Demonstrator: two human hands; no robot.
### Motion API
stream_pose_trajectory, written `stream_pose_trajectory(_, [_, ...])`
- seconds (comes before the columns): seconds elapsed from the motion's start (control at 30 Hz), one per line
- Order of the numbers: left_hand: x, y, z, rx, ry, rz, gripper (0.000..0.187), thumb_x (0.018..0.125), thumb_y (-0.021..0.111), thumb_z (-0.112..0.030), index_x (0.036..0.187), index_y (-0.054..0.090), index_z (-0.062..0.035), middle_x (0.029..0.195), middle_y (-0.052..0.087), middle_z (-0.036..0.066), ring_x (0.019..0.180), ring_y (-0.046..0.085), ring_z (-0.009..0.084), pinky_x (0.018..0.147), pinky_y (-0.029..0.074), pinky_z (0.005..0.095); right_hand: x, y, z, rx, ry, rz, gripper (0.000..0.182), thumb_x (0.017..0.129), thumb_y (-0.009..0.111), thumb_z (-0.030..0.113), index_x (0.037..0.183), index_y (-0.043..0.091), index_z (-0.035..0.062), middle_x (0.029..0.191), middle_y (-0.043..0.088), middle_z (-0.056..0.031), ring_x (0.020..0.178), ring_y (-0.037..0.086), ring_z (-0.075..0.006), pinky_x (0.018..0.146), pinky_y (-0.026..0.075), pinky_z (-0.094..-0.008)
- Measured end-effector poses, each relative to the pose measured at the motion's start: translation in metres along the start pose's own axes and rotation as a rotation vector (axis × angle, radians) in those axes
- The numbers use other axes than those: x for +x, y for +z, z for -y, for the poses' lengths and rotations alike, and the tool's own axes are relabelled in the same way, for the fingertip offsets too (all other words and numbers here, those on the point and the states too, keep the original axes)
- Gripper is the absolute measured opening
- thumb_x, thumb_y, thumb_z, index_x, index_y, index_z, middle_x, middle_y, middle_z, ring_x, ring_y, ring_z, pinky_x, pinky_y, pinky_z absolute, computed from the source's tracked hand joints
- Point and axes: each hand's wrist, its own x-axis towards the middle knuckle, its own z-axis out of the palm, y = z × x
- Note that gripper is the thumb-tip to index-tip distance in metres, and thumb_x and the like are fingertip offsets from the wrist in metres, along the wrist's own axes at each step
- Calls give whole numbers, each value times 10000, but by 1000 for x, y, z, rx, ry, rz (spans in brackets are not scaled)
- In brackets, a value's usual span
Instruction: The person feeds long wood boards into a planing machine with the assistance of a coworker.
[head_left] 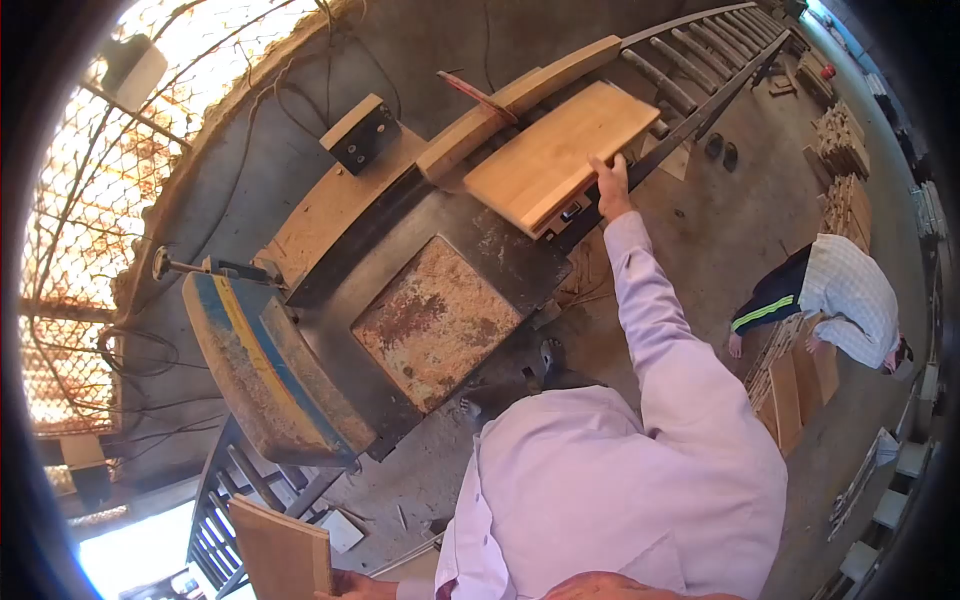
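My right hand (pixel 612 190) reaches forward with its fingers closed on the near edge of a wooden board (pixel 560 150). That flat, light-brown board lies at the far end of a dark metal machine table (pixel 440 215), beside a wooden fence (pixel 520 100). Low at the left, my left hand (pixel 348 584) grips the edge of another wooden board (pixel 285 545), which looks like two layers; part of this hand is cut off by the frame. Between the hands, a square plate covered in sawdust (pixel 435 320) is set into the machine table.
A blue and yellow machine part (pixel 265 370) stands at the table's left end. Beyond the board runs a roller conveyor (pixel 700 60). On the right, a co-worker (pixel 845 290) bends over stacked planks (pixel 795 385). More wood stacks (pixel 845 215) line the floor. Loose cables (pixel 240 150) hang by the mesh window.
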Motion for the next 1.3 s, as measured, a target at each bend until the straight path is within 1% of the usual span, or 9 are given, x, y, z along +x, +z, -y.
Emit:
stream_pose_trajectory(0.17, [63,48,-193,-1012,-918,-135,550,934,683,-311,1376,518,-28,1362,562,146,1227,569,275,998,488,442,6,-14,16,-256,-220,-85,681,938,679,268,1452,371,-56,1507,373,-235,1399,381,-343,1148,344,-428])
stream_pose_trajectory(0.43, [1,204,-366,-1057,-1168,521,465,940,648,-353,1266,601,-25,1203,653,103,1099,635,226,940,526,397,-105,-152,-89,-378,-77,-236,465,944,645,166,1341,523,-44,1382,534,-228,1295,520,-355,1091,416,-443])
stream_pose_trajectory(0.6, [-66,317,-468,-1274,-1289,1034,336,951,633,-186,1238,614,-13,1169,681,82,1057,665,210,922,528,352,-234,-362,-243,-1011,290,147,442,911,637,378,1163,670,16,1140,685,-233,1059,637,-417,929,496,-459])
stream_pose_trajectory(0.7, [-82,372,-540,-1353,-1198,1354,349,932,654,-165,1224,609,20,1164,681,83,1048,664,206,931,516,337,-336,-497,-288,-1287,538,272,296,937,562,310,987,697,52,1036,688,-205,959,664,-368,790,518,-485])
stream_pose_trajectory(0.77, [-95,421,-575,-1337,-1046,1547,352,927,649,-179,1202,616,38,1139,684,82,1035,665,197,921,518,331,-384,-507,-225,-153,1041,-549,210,964,554,250,795,561,126,723,555,-99,618,553,-235,494,449,-429])
stream_pose_trajectory(1.03, [-88,582,-751,-1078,-72,1767,491,936,658,-338,1215,612,63,1148,699,173,976,703,278,860,544,368,-466,-508,-148,-29,1088,-897,159,946,605,226,826,544,141,717,534,-27,547,528,-178,449,412,-337])
stream_pose_trajectory(1.1, [-96,595,-769,-480,517,1516,552,938,666,-387,1240,594,69,1171,688,236,1001,700,343,890,537,407,-464,-494,-164,62,983,-808,140,938,616,211,845,549,131,711,528,-26,565,548,-176,458,427,-331])
stream_pose_trajectory(1.23, [-139,541,-727,-867,500,1366,555,901,724,-346,1255,581,57,1209,650,285,1066,665,407,923,515,464,-444,-456,-211,232,902,-556,144,926,653,238,874,591,118,759,580,-39,599,596,-198,505,492,-362])
stream_pose_trajectory(1.3, [-147,497,-689,-838,500,1381,484,893,728,-275,1245,596,29,1223,652,265,1080,660,399,924,515,458,-447,-467,-293,-462,643,-209,166,919,659,234,955,643,73,843,656,-67,659,657,-234,547,529,-383])
